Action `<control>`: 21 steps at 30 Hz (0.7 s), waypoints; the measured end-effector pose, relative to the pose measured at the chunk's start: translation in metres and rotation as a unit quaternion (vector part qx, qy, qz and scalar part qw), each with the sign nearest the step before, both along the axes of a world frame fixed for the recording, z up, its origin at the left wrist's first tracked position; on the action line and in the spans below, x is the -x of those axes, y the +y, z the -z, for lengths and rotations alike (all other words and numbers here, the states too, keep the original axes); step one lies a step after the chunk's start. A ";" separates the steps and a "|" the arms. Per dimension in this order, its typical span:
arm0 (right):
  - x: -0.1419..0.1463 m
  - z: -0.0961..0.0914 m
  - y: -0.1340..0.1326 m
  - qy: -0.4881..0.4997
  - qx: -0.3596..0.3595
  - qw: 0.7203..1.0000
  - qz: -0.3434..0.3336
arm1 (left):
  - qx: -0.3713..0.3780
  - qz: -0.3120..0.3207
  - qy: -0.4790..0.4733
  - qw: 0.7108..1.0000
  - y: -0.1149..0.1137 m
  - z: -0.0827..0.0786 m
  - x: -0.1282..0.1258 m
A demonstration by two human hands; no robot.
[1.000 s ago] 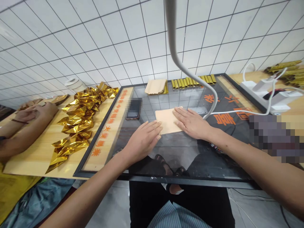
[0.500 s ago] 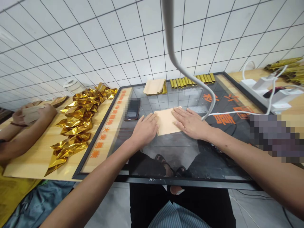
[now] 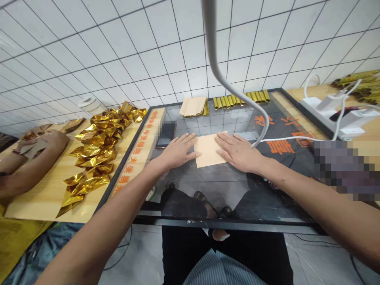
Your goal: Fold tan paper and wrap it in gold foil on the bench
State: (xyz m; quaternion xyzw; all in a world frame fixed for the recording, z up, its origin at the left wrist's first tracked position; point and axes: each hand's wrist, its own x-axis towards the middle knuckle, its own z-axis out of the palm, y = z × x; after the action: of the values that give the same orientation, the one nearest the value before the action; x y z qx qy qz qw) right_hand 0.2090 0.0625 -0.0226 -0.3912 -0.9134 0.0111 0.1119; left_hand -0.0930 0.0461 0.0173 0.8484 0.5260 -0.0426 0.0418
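A tan sheet of paper (image 3: 208, 150) lies flat on the dark glass tabletop (image 3: 202, 186) in front of me. My right hand (image 3: 237, 152) rests palm down over its right side, fingers extended. At the paper's left edge is my left hand (image 3: 179, 150), flat with thumb and fingers apart; whether its fingertips touch the paper I cannot tell. Behind the paper stands a small stack of folded tan and gold paper (image 3: 192, 107). To the right of that stack is a row of small gold paper rolls (image 3: 230, 101).
A phone (image 3: 166, 134) lies left of my hands. Folded gold foil pieces (image 3: 97, 146) line the wooden table at left, where a co-worker's hands (image 3: 44, 144) hold paper. A thick white cable (image 3: 219, 73) hangs in front; a power strip (image 3: 311, 105) sits at right.
My left hand has shifted left, its thumb spreading away from the fingers and uncovering the paper's left edge. My right hand stays on the paper. The co-worker's hands have moved slightly.
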 end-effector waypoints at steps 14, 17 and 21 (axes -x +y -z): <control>0.000 0.000 0.001 -0.004 0.002 1.000 -0.002 | 0.054 -0.008 0.057 0.997 0.008 -0.014 0.004; 0.001 -0.002 0.000 -0.009 0.009 1.000 0.005 | 0.069 -0.013 0.066 0.995 0.007 -0.021 0.001; 0.001 -0.004 -0.001 -0.008 0.012 1.000 0.006 | 0.085 -0.015 0.075 0.993 0.005 -0.027 -0.003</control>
State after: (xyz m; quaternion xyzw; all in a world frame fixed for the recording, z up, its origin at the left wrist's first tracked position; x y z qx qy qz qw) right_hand 0.2076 0.0612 -0.0191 -0.3979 -0.9118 0.0178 0.1002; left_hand -0.0901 0.0513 0.0448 0.8281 0.5350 -0.1499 0.0745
